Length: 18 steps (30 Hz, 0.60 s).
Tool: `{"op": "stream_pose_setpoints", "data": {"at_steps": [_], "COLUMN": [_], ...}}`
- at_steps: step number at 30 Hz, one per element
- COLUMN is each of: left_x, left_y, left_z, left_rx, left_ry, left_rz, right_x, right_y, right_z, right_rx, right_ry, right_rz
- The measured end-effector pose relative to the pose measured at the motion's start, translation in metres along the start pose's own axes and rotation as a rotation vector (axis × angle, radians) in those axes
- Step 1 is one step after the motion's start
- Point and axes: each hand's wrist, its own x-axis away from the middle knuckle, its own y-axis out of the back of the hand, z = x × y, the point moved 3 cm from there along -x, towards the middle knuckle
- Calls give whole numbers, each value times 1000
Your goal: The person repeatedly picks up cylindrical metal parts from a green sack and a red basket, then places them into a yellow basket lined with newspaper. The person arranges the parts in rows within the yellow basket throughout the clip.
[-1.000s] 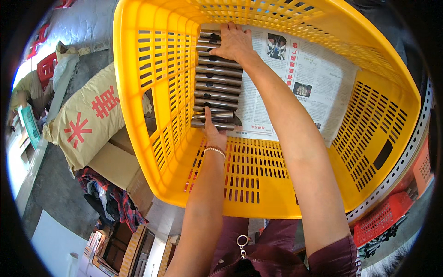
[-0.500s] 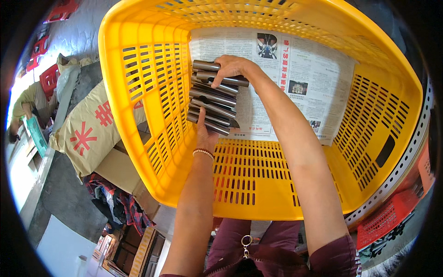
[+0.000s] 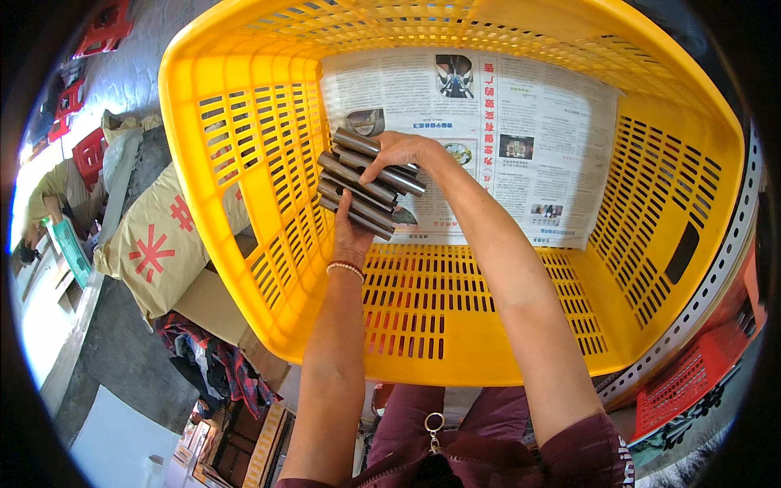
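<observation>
A bundle of several short dark metal tubes lies between my two hands, inside a yellow plastic basket near its left wall. My right hand wraps the far end of the bundle, thumb bent over the tubes. From the near side my left hand grips the bundle, its thumb along the nearest tube; a beaded bracelet circles that wrist. Under the bundle, newspaper covers the basket's bottom. The fingers beneath the tubes are hidden.
A tan sack with red markings lies left of the basket on a cardboard box. Red plastic baskets stand at the lower right. Another person is at the far left, near red stools.
The tubes have been drawn closer together into a tighter, tilted bundle. My right hand has come nearer to my left, uncovering more of the newspaper's far left part.
</observation>
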Motion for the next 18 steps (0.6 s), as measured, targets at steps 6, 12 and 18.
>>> {"op": "stream_pose_setpoints", "data": {"at_steps": [6,12,18], "left_x": [2,23,62], "left_y": [-4,-10,-53], "left_z": [2,11,11], "left_rx": [-44,-189,-336], "left_ry": [25,82,123], "left_rz": [51,-61,60], "right_x": [17,64,136], "right_y": [-11,-18,-22], "right_z": [-3,1,21], "right_rx": [-150,-144,-148], "right_ry": [142,69,134], "right_rz": [-36,-50,-265]}}
